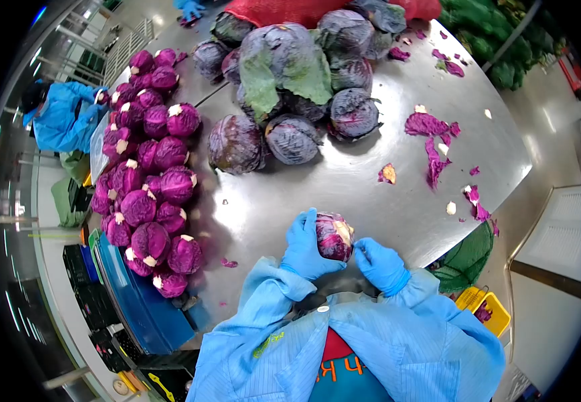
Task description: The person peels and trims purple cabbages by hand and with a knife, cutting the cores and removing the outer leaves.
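My left hand (306, 249), in a blue glove, is wrapped round the left side of a red cabbage (332, 236) above the near edge of the metal table. The pale cut stem end of this cabbage faces right, and dull patches mark its purple skin. Close to its lower right side is my right hand (381, 266), also gloved, with the fingers curled closed. What those fingers grip, if anything, is hidden. Left of my hands lies a heap of bright purple trimmed cabbages (139, 208). Beyond them, dusky untrimmed cabbages (293, 139) are piled, some with green outer leaves.
Purple leaf scraps (427, 124) and a cut stem piece (387, 174) lie on the metal table (357, 194). A red mesh sack (283, 9) is at the back. Blue crates (136, 295) stand at left, a yellow basket (498, 315) at lower right. Another person (69, 117) is at far left.
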A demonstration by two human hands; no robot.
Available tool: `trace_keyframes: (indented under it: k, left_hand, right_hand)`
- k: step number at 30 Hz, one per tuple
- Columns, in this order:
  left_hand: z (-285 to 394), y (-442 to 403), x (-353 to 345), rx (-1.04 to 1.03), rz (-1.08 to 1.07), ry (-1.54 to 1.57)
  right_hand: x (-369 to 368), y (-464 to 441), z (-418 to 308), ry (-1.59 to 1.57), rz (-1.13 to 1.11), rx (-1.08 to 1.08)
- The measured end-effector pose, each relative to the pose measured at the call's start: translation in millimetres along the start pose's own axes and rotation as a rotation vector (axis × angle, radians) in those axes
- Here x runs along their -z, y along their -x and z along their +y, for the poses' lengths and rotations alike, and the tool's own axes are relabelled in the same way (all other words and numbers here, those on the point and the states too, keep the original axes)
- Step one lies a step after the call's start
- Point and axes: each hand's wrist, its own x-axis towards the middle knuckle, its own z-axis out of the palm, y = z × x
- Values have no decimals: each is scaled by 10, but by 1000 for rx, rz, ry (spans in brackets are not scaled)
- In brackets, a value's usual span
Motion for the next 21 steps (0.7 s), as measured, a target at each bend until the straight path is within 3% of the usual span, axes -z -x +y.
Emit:
trace_keyframes:
  k: [5, 8, 17, 21]
  left_hand:
    - [200, -59, -175, 6, 66, -64]
    - [267, -26, -179, 1, 86, -80]
    - [499, -54, -167, 67, 49, -177]
    - [576, -86, -141, 138, -2, -180]
  right_hand:
    - [-78, 124, 88, 139, -41, -86]
    - [-104, 105, 174, 180, 8, 21]
    - [41, -190, 164, 229, -296, -142]
    - [76, -384, 348, 180, -344, -45]
